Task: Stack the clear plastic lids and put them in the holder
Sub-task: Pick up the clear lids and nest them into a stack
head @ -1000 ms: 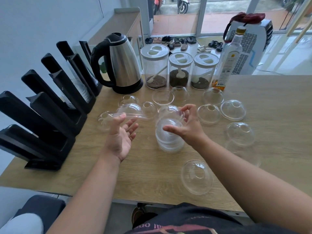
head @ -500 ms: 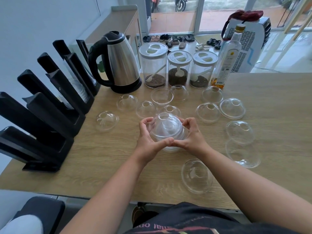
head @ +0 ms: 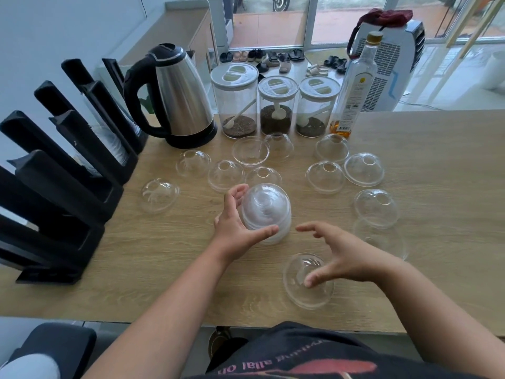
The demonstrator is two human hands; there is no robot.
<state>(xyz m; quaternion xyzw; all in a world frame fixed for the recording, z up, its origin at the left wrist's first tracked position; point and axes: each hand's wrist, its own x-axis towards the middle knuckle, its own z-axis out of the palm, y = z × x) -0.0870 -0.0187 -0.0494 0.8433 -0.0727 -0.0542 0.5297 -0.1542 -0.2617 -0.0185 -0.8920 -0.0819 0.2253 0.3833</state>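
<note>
Nearest the table (head: 164,283) edge, a single clear domed lid (head: 307,283) lies just under the right hand (head: 344,258), whose fingers are spread and curled above it, gripping nothing. Just beyond, the left hand (head: 235,228) wraps the stack of lids (head: 266,212), thumb across its lower front and fingers round the left side. The stack stands upright on the table, the nested domes turning it milky white, with ridged rims showing at its base. Farther out, loose lids (head: 375,207) are scattered across the wood, each a see-through dome with a round hole on top. The black holder (head: 62,187) stands along the left edge, well apart from the stack. At the back stand a kettle (head: 180,99), three jars (head: 276,105) and a bottle (head: 355,86).
</note>
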